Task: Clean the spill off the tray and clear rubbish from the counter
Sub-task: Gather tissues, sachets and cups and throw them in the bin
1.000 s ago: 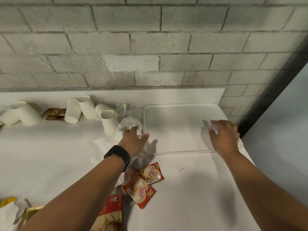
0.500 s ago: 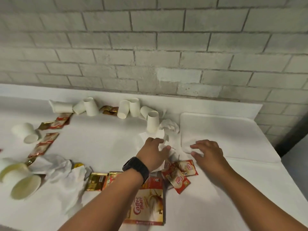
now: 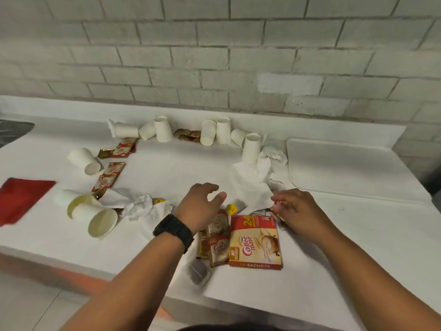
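Now, our left hand (image 3: pixel 199 206) hovers with fingers relaxed over red-and-gold creamer sachets (image 3: pixel 216 237), our right hand (image 3: pixel 297 207) pinches a small red sachet (image 3: pixel 276 212) beside crumpled white paper napkins (image 3: pixel 256 185), white rectangular plastic tray (image 3: pixel 346 168) at far right on our white counter (image 3: pixel 167 168), white paper cups (image 3: pixel 164 130) toppled along the back.

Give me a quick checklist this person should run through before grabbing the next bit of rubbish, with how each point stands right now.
1. Left hand free to grab: ok, fingers relaxed above the counter, holding nothing.
2. Right hand free: not ok, its fingers pinch a small red sachet.
3. Tray free of spill: ok as far as seen, no stain shows.
4. Rubbish within reach: ok, the crumpled napkin and the Coffee mate box lie beside the hands.
5. Paper cups empty: cannot tell for the upright ones.
6. A bin for the rubbish: cannot tell, none in view.
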